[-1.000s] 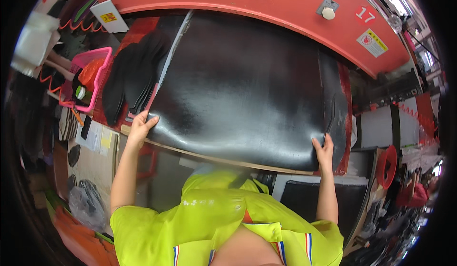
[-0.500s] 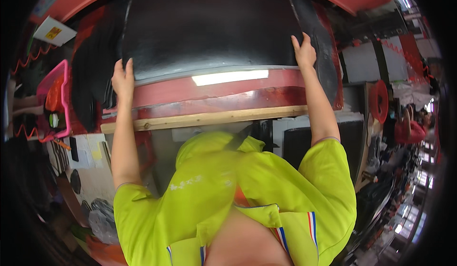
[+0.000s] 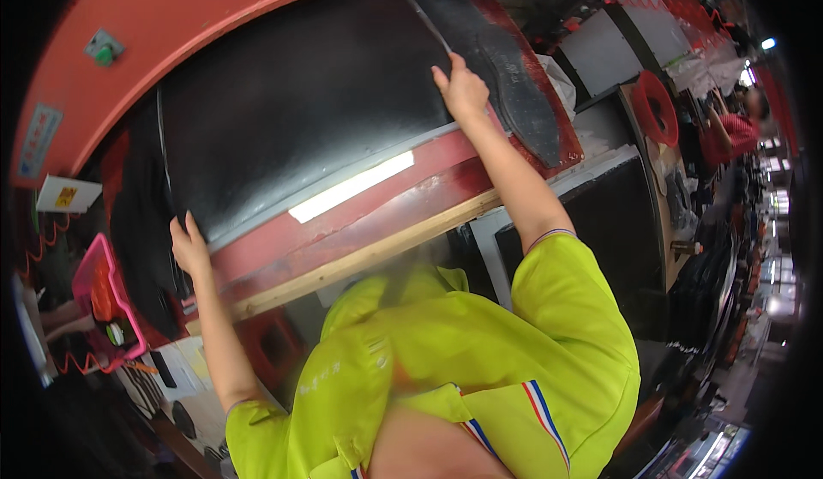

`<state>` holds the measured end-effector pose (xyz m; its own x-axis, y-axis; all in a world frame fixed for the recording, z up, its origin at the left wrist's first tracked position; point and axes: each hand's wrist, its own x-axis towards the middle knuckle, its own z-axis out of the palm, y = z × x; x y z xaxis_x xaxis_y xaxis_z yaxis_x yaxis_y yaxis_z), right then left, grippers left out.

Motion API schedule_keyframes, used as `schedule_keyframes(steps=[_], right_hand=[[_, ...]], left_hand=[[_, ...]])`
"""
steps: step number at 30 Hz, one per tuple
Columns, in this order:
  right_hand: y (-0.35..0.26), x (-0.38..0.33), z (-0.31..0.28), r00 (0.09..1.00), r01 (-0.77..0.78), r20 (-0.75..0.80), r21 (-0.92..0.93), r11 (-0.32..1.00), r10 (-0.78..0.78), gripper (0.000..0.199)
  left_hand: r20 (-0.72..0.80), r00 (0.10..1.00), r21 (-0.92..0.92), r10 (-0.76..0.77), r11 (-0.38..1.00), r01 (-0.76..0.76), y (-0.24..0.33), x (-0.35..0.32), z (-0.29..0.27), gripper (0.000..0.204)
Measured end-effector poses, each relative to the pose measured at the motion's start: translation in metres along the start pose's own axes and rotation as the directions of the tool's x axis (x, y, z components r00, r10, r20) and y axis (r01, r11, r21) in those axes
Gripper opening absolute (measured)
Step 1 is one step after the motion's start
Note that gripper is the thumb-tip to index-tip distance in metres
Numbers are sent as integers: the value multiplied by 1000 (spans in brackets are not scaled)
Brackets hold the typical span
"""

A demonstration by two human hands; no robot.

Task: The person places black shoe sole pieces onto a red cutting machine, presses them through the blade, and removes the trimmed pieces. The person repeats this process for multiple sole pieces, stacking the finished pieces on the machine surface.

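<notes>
1. At the far left, a pink basket (image 3: 101,303) is hanging beside the machine, and a white tag (image 3: 67,194) is sitting above it. Neither is touching the sheet.
2. The left hand (image 3: 189,247) is gripping the near left corner of the black sheet (image 3: 300,110), with the fingers curled over its edge. A pile of other dark pieces (image 3: 137,239) is lying just beside this hand.
3. The sheet is lying on the red bed (image 3: 360,213) of the press, under the curved red hood (image 3: 154,59). Its near edge is running along a bright strip (image 3: 351,187), above the wooden rail (image 3: 369,256).
4. The right hand (image 3: 463,89) is pressing on the far right corner of the sheet, fingers closed on the edge, near a dark sole-shaped piece (image 3: 514,93).
5. The two hands are well apart, one on each end of the sheet, and both arms are stretching out from the yellow shirt (image 3: 480,359).
6. To do this step well, I think both hands should be moving together, so the sheet is staying flat and square to the bed. The edge should be kept free of folds, and the fingers should be staying out from under the hood.
7. At the far right, another person in red (image 3: 729,132) is working at a distance.
</notes>
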<state>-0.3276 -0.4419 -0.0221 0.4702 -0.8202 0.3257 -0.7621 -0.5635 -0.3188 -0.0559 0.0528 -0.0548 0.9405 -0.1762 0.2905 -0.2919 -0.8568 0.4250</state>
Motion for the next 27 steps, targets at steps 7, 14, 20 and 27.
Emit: schedule_keyframes(steps=[7,14,20,27], right_hand=[[4,-11,-5,999,18,45,64,998,-21,53],[106,3,-73,990,-43,143,229,972,10,89],[172,-26,-80,898,-1,439,-68,998,31,120],[179,-29,-75,949,51,306,70,996,-70,95]], left_hand=[[11,1000,48,-21,999,20,-6,-8,-8,55],[-9,1000,17,24,1000,-24,-22,-20,-13,55],[6,998,-1,57,998,-57,-34,-26,-17,53],[-1,1000,60,18,998,-17,-26,-30,-20,51]])
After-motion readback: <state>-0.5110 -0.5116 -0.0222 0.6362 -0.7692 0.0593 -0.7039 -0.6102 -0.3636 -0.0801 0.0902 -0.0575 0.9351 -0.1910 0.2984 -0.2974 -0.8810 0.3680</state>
